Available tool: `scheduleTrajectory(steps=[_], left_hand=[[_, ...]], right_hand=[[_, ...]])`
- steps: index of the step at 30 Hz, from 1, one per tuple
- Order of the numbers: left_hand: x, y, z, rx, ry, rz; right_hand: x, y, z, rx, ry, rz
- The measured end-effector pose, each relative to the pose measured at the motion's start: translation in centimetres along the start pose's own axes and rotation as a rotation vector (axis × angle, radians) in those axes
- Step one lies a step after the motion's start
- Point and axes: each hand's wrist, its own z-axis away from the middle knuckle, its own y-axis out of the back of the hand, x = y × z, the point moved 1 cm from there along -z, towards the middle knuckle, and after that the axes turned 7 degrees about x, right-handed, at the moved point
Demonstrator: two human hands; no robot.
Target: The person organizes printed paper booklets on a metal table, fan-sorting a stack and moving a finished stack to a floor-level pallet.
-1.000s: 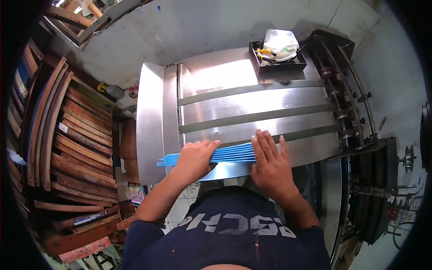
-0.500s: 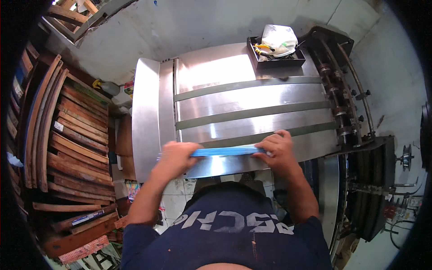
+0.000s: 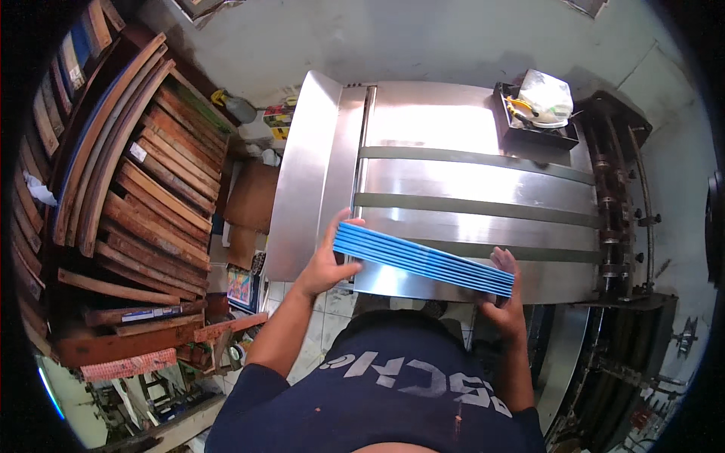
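Observation:
A stack of several thin blue booklets or folded sheets [image 3: 424, 260] is held up above the near edge of the metal machine table, edges toward me. It slopes down from left to right. My left hand [image 3: 329, 260] grips its left end, fingers behind the end and thumb at the lower side. At the right end my right hand [image 3: 506, 291] grips it, with fingers raised behind and the thumb underneath. What the sheets have on their faces is hidden.
Green belts [image 3: 476, 208] run across the metal table [image 3: 423, 117]. A black tray [image 3: 532, 134] with tools and a white bag stands far right, beside rollers [image 3: 610, 219]. To the left, a rack holds many wooden strips [image 3: 155, 196]. A brown board [image 3: 251, 195] stands between.
The blue stack has turned from nearly level to sloping down rightward, and its layered edges now show. Both hands shifted their hold on its ends. The view has swung left.

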Motion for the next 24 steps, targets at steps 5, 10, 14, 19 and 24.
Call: scheduleTrajectory(steps=[5, 10, 14, 19, 24], left_hand=[[-1.5, -0.5, 0.3, 0.144, 0.005, 0.047], [-1.6, -1.2, 1.2, 0.131, -0.213, -0.12], [-2.5, -1.0, 1.4, 0.166, -0.141, -0.026], [-3.2, -0.9, 0.8, 0.212, -0.076, 0.217], [-2.1, 0.5, 0.2, 0.112, -0.15, -0.208]], right_hand=[[1.5, -0.2, 0.4, 0.009, -0.149, -0.169], [1.1, -0.5, 1.1, 0.064, -0.045, -0.208], [1.8, -0.1, 1.2, 0.004, -0.153, -0.204], [1.5, 0.0, 0.7, -0.002, -0.167, -0.213], [4.4, 0.7, 0.8, 0.033, 0.098, -0.194]])
